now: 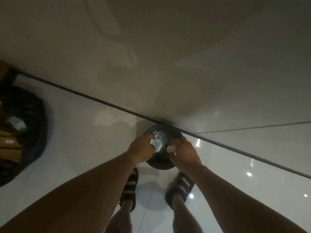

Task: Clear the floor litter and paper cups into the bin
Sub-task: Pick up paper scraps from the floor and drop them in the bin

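A small round black bin (161, 164) stands on the glossy floor against the wall, right in front of my feet. Both my hands are over its mouth. My left hand (140, 149) grips a crumpled white and pale blue piece of litter (155, 145). My right hand (185, 151) holds a small white crumpled piece (171, 148) at the bin's opening. More pale litter (159, 133) shows inside the bin behind my fingers. The picture is dim and blurred.
A large black bag (32, 132) with cardboard and packaging inside sits at the left edge. A dark line (101, 100) marks where the floor meets the pale wall. My sandalled feet (180, 187) stand just behind the bin.
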Available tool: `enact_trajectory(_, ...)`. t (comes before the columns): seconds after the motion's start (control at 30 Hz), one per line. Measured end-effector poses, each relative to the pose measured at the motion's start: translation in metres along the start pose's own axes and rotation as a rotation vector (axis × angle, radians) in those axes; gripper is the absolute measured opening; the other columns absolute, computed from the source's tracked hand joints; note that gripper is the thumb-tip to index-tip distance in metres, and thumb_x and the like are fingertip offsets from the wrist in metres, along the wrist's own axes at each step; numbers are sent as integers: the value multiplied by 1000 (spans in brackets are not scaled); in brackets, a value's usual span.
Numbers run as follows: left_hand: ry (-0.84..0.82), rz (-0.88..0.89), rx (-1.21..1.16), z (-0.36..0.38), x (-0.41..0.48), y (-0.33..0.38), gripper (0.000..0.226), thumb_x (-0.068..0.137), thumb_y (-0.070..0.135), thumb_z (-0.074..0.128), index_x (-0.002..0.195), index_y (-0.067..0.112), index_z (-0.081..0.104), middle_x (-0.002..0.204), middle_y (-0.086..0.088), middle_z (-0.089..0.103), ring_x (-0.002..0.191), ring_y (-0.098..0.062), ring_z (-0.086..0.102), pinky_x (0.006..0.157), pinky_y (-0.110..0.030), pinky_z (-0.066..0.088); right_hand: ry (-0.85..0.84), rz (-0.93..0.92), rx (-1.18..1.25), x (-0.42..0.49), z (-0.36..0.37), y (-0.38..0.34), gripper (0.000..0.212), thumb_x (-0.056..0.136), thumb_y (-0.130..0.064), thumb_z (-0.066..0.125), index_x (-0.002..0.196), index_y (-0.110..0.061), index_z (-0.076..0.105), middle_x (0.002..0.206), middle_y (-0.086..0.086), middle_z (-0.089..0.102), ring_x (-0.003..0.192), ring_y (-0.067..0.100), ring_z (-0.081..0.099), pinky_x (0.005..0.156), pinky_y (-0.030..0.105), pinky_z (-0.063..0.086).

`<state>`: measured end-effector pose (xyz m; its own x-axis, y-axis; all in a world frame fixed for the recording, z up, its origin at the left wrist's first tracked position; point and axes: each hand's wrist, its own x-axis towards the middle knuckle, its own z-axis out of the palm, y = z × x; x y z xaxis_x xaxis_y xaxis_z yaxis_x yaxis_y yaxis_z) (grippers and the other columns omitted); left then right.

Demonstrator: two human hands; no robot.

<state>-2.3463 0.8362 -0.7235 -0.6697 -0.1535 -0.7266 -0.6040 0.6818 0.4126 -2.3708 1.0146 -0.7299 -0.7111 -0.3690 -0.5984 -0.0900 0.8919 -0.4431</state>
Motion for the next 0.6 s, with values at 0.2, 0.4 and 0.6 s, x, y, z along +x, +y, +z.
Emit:
enact_trajectory(0.2, -117, 10, -76, 26, 43, -39, 57, 88, 27, 63, 139, 16, 39, 126, -11, 58, 114, -27, 56, 85, -30, 42, 37, 66, 36, 24, 57, 10, 64, 88, -36, 64, 144, -28, 33, 147, 3, 34, 129, 27, 41, 102, 38, 46)
enact_trajectory(0.4, -138, -1, 70, -15, 13, -55, 64, 88, 36, 60, 142, 16, 33, 132, -13, 53, 119, -29, 52, 88, -31, 41, 5, 152, -10, -16, 37, -3, 68, 86, -42, 63, 143, -32, 30, 149, 1, 30, 134, 27, 34, 104, 41, 44)
enact_trajectory(0.6, -32, 222, 258, -96, -57, -1, 53, 87, 37, 56, 135, 18, 40, 130, -14, 49, 115, -35, 51, 89, -39, 46, 86, 203, -16, -84, -27, -59, 73, 88, -46, 63, 148, -30, 27, 154, 1, 26, 139, 26, 29, 106, 42, 40)
